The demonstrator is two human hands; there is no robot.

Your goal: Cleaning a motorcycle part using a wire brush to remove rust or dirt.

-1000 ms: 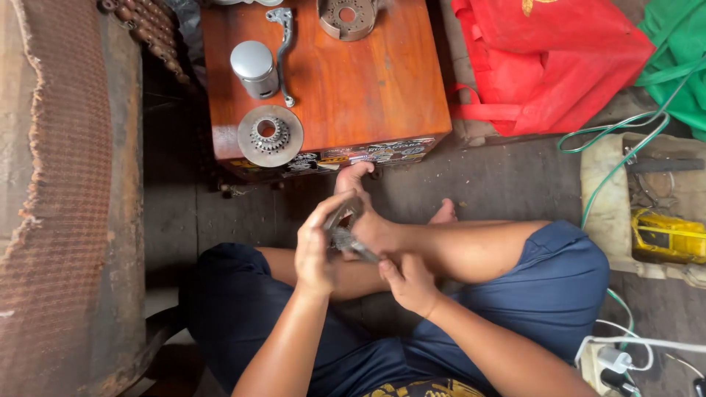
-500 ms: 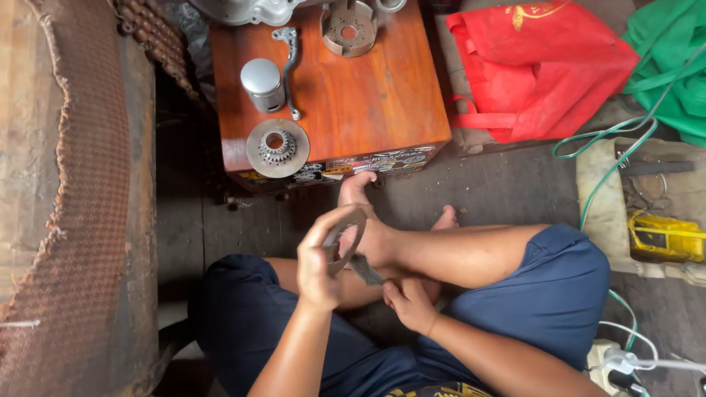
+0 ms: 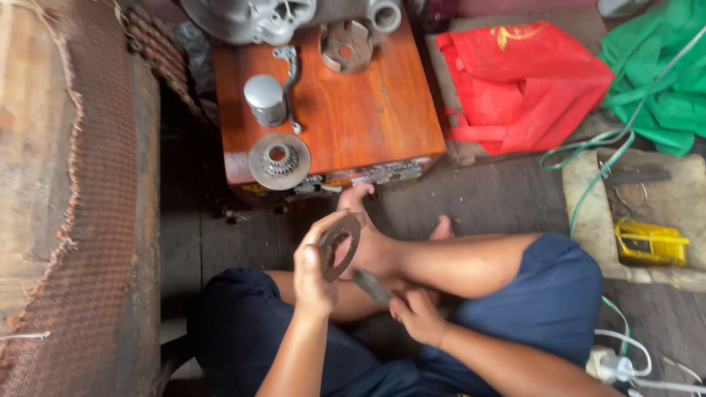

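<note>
Left hand (image 3: 312, 268) grasps a rusty ring-shaped metal plate (image 3: 340, 245), held up on edge above the crossed legs; right hand (image 3: 419, 315) clenched round a dark tool (image 3: 370, 285).

Plate: thumb on its near edge, fingers curled behind the rim, centre hole open to the camera; a bare foot (image 3: 368, 235) lies just behind it. Tool: tip points up-left toward the plate, contact between them cannot be told. Person sits cross-legged on a plank floor in dark blue shorts. Just beyond the foot, a low orange wooden stand (image 3: 353, 110) carries a disc with a small gear (image 3: 279, 160) at its near left corner, a grey metal cylinder (image 3: 265, 99), a curved lever (image 3: 289, 81) and a grey engine casing (image 3: 250, 16) at the far edge. Far right: red bag (image 3: 526, 81), green bag (image 3: 654, 73). Right: yellow device (image 3: 651, 242) on a cloth.
</note>
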